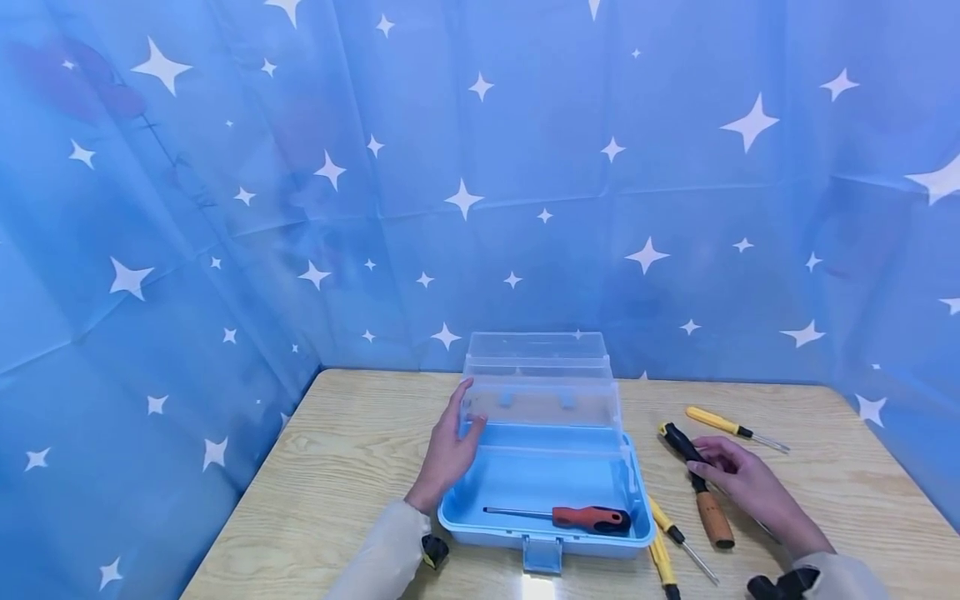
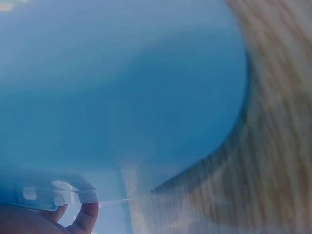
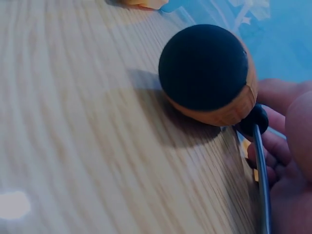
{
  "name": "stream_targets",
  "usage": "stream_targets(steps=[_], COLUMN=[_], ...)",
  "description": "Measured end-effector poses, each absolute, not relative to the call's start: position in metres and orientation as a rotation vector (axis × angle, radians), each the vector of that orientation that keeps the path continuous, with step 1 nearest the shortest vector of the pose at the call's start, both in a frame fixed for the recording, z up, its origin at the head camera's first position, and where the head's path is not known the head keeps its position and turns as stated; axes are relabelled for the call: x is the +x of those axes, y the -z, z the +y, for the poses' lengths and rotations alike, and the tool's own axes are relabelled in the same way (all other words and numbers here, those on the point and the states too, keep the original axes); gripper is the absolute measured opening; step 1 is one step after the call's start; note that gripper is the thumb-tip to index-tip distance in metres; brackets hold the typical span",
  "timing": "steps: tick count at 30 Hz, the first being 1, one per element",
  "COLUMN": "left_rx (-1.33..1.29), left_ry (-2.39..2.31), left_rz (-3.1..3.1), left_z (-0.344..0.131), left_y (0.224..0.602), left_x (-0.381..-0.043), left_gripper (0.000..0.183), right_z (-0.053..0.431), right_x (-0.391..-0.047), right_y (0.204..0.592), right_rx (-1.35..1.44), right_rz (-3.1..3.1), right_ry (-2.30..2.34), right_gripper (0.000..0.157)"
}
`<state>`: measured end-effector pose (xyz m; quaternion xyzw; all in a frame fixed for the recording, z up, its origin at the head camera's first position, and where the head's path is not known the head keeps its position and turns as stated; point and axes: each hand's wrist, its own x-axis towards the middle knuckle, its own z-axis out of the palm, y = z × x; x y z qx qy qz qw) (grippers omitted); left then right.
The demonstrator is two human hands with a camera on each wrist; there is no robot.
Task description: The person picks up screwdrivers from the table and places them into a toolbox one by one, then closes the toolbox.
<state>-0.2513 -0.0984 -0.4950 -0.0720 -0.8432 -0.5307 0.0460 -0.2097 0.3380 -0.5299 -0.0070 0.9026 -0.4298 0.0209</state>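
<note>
A light-blue toolbox (image 1: 450, 527) stands open with its clear lid (image 1: 540, 367) raised at the back. My left hand (image 1: 442, 458) holds the lid's left edge; its fingers (image 2: 88, 214) show partly through clear plastic in the left wrist view. An orange-and-black screwdriver (image 1: 581, 517) lies inside the box. To the box's right, my right hand (image 1: 738, 475) pinches a black-handled screwdriver (image 1: 681, 442) with a yellow end. Its metal shaft (image 3: 261, 180) runs beneath the palm. Close beside the fingers is a cork-brown handle (image 1: 714, 521) with a black end cap (image 3: 202, 68).
A yellow-handled screwdriver (image 1: 716, 420) lies beyond my right hand. Two more yellow-handled tools, one screwdriver (image 1: 675, 533) and one partly cut off by the frame (image 1: 662, 567), lie against the box's right side. A blue starry curtain (image 1: 465, 250) hangs behind the wooden table (image 1: 337, 467).
</note>
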Motion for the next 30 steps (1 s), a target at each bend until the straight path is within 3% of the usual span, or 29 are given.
stream_targets(steps=[30], left_rx=[-0.234], left_ry=[1.625], left_rz=[-2.569], left_z=[-0.0993], left_y=[0.4950], left_x=[-0.2514], left_gripper=[0.058], right_z=[0.3344], right_x=[-0.2095], right_y=[0.5360], right_rx=[-0.053], right_rz=[2.911], right_ry=[1.309], right_gripper=[0.041])
